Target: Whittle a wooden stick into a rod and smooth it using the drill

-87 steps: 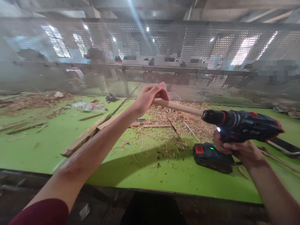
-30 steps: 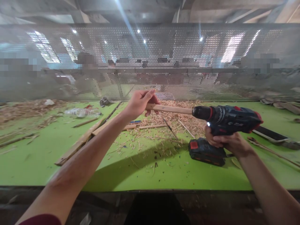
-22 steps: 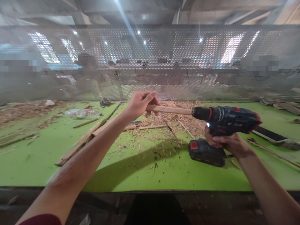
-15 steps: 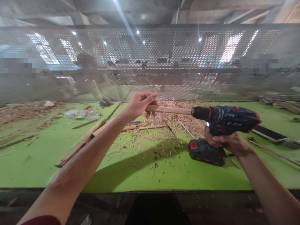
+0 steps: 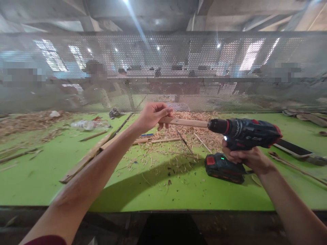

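My right hand [image 5: 245, 157] is closed around the handle of a cordless drill [image 5: 251, 132], black with red parts, its lamp glowing white. The chuck points left and meets the right end of a pale wooden stick [image 5: 189, 122]. At the stick's other end, the fingers of my left hand [image 5: 156, 115] are wrapped around it. The stick lies nearly level above the table; how it sits in the chuck is hidden. A green light shows on the drill's battery [image 5: 224, 168], just above the tabletop.
Wood shavings [image 5: 143, 154] cover the middle of the green table [image 5: 143, 200]. On the left lie a wooden board [image 5: 79, 165] and a clear plastic bottle [image 5: 89, 125]. To the right are a phone [image 5: 293, 148] and a thin stick [image 5: 298, 167]. A perforated metal screen [image 5: 163, 92] stands behind.
The battery's green light now shows. The view has shifted slightly, so everything sits a little lower. Both hands keep their hold on the stick and drill.
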Motion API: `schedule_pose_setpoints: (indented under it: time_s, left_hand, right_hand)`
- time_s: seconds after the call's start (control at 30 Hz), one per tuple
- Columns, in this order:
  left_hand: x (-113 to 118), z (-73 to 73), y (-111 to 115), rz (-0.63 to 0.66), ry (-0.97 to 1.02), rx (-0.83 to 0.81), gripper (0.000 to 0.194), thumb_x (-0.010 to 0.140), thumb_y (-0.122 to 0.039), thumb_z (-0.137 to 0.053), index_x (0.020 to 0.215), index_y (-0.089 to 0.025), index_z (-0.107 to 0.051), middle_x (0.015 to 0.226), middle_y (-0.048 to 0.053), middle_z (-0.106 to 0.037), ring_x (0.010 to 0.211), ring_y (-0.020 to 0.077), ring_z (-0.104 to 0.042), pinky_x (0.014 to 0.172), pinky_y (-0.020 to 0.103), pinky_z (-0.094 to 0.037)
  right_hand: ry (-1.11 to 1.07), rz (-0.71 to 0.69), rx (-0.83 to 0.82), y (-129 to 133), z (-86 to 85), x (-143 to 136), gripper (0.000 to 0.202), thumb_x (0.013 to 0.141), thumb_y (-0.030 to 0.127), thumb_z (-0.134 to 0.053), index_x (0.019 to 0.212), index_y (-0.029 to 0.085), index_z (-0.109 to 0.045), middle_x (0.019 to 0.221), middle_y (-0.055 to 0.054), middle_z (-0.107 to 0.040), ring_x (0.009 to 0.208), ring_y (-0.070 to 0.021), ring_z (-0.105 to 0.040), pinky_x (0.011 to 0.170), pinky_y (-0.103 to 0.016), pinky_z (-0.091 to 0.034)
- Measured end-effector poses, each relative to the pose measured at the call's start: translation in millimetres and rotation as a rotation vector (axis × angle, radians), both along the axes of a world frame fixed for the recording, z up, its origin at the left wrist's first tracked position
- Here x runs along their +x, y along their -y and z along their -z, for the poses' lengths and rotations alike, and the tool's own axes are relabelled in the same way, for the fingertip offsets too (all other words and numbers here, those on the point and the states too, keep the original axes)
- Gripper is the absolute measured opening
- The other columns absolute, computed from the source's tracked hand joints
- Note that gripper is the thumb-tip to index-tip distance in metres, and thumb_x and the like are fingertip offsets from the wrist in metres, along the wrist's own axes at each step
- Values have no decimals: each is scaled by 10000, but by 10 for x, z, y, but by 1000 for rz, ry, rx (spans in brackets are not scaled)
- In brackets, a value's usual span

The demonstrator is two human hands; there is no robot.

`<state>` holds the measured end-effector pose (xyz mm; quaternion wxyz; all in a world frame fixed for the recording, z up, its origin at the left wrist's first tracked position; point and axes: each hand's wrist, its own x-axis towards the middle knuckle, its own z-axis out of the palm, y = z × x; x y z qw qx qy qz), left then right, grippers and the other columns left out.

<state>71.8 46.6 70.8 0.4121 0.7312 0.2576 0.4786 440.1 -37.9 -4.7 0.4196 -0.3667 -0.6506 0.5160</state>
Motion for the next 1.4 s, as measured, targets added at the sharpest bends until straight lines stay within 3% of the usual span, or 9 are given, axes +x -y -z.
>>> schedule_pose_setpoints:
  time_s: [0.33, 0.47, 0.6, 0.67, 0.77, 0.9, 1.07, 1.2, 1.4]
  left_hand:
    - [-232, 27, -39, -113, -98, 52, 378, 962, -488, -672, 738, -184, -692, 555, 42, -624, 409, 111, -543, 371, 231, -336]
    - [-271, -44, 286, -331, -351, 331, 235, 942, -404, -719, 831, -197, -732, 743, 78, -708, 676, 187, -621, 636, 301, -492]
    - [116, -146, 595, -321, -591, 577, 188, 873, -376, -787, 947, -222, -710, 1038, 82, -725, 1090, 312, -595, 984, 439, -462]
    - [329, -163, 560, -284, -620, 587, 181, 868, -333, -777, 968, -213, -685, 1035, 95, -694, 1047, 307, -582, 921, 393, -452]
    - [469, -127, 361, -305, -579, 514, 217, 860, -262, -760, 743, -210, -584, 784, 74, -583, 752, 229, -498, 674, 316, -368]
    - [402, -38, 226, -292, -487, 402, 326, 852, -100, -638, 604, -240, -479, 540, -8, -405, 520, 142, -238, 573, 315, -204]
    - [353, 16, 226, -309, -421, 420, 234, 805, -115, -683, 650, -227, -549, 567, -14, -421, 525, 131, -203, 570, 314, -162]
    - [-61, -22, 84, -480, -557, 471, 269, 859, -229, -693, 656, -234, -518, 539, -24, -396, 484, 128, -201, 559, 307, -147]
    - [-1379, 47, 106, -1013, -660, 342, 348, 785, -385, -744, 634, -250, -462, 516, -27, -380, 509, 178, -372, 569, 290, -208]
  right_hand:
    - [-37, -27, 5, 1, -8, -51, 442, 817, 469, -814, 1089, 156, -663, 653, 29, -469, 529, -108, -372, 528, -291, -303]
    - [-42, -32, 20, -20, 20, -30, 416, 812, 465, -823, 1047, 171, -648, 666, 32, -484, 525, -99, -378, 517, -275, -310]
    - [-43, 2, 6, -25, 16, -34, 405, 782, 453, -842, 992, 168, -643, 676, 19, -513, 528, -99, -387, 514, -277, -296]
    - [-33, 31, 1, -24, 6, -46, 414, 767, 449, -850, 988, 162, -650, 682, 11, -529, 533, -101, -394, 514, -278, -286]
    - [-31, 45, 18, -33, 10, -53, 416, 754, 462, -854, 970, 162, -662, 666, 13, -533, 531, -104, -397, 520, -279, -284]
    - [-1, 32, 24, -66, 51, -39, 419, 770, 478, -842, 964, 138, -693, 629, 18, -522, 535, -109, -413, 545, -288, -309]
    - [-43, -56, 37, -109, 95, -48, 445, 787, 447, -844, 1032, 109, -690, 651, 22, -522, 540, -99, -409, 552, -282, -333]
    - [-98, -81, 59, -98, 99, -18, 420, 798, 437, -835, 1041, 130, -680, 656, 30, -511, 549, -105, -413, 557, -279, -356]
    - [-152, -102, 47, -48, 75, 46, 390, 801, 421, -823, 997, 126, -660, 659, 26, -508, 535, -99, -372, 532, -286, -302]
